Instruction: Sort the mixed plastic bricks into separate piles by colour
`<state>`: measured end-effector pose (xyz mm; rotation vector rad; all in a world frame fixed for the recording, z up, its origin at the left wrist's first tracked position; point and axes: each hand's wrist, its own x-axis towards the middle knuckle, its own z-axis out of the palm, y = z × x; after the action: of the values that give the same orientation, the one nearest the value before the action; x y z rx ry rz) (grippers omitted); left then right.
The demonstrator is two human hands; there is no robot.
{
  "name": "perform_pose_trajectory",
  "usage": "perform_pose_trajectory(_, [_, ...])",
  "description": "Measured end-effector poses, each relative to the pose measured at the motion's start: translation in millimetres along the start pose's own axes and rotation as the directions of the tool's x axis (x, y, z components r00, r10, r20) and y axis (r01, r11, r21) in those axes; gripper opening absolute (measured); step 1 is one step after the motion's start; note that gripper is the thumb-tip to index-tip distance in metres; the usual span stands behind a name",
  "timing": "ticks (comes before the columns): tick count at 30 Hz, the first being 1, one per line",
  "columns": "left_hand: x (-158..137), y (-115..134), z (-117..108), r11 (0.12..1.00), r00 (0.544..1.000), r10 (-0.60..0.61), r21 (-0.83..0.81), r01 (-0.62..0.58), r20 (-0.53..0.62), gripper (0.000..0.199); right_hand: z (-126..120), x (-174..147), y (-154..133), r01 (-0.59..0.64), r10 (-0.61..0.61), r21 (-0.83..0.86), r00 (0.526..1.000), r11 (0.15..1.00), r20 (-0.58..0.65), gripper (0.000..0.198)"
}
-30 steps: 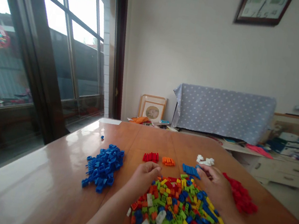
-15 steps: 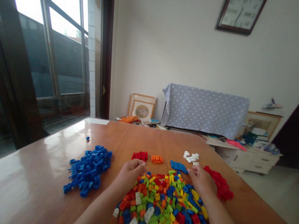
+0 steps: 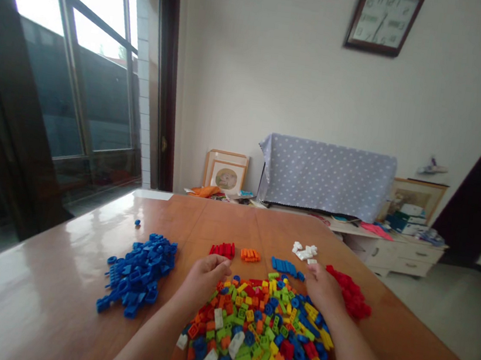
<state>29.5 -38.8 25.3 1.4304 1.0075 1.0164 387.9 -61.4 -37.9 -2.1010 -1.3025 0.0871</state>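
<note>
My left hand (image 3: 209, 273) is closed in a pinch above the left edge of a mixed pile of toy building bricks (image 3: 257, 324). Whatever its fingertips may hold is too small to tell. On the pile's far right side, my right hand (image 3: 326, 288) has its fingers curled together beside a short row of blue bricks (image 3: 284, 266). A white brick (image 3: 312, 262) lies just beyond those fingertips, and the inside of that hand is hidden. Small rows of red bricks (image 3: 222, 249) and orange bricks (image 3: 250, 255) sit beyond the left hand.
A heap of blue bricks (image 3: 139, 273) lies on the wooden table (image 3: 71, 282) at left, with one loose blue piece (image 3: 137, 223) behind it. Red bricks (image 3: 348, 293) are heaped right of my right hand. Several white bricks (image 3: 303, 251) sit farther back.
My right fingertips have drawn slightly away from the blue row, where a blue piece now shows at its right end. My left hand stays pinched, nearly in place. The view has shifted slightly.
</note>
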Motion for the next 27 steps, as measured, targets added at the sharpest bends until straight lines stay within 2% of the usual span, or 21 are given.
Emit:
perform_pose_trajectory(10, [2, -2, -1, 1.000, 1.000, -0.013, 0.026, 0.014, -0.010, 0.041, 6, -2, -2, 0.005, -0.007, 0.087, 1.000, 0.996, 0.027, 0.034])
perform_pose_trajectory(15, [3, -2, 0, 1.000, 1.000, -0.014, -0.007, 0.014, -0.009, 0.041, 1, -2, -6, 0.028, -0.029, 0.077, 0.999, 0.997, 0.021, 0.031])
perform_pose_trajectory(19, [3, -1, 1, 1.000, 1.000, -0.005, -0.014, 0.005, -0.008, 0.042, 0, -3, -8, 0.065, -0.068, 0.058, 0.996, 0.996, 0.050, 0.031])
perform_pose_trajectory(27, [1, 2, 2, 1.000, 1.000, 0.005, -0.010, -0.005, -0.015, 0.043, 0, -4, -8, 0.070, -0.070, 0.005, 0.993, 0.998, 0.097, 0.031])
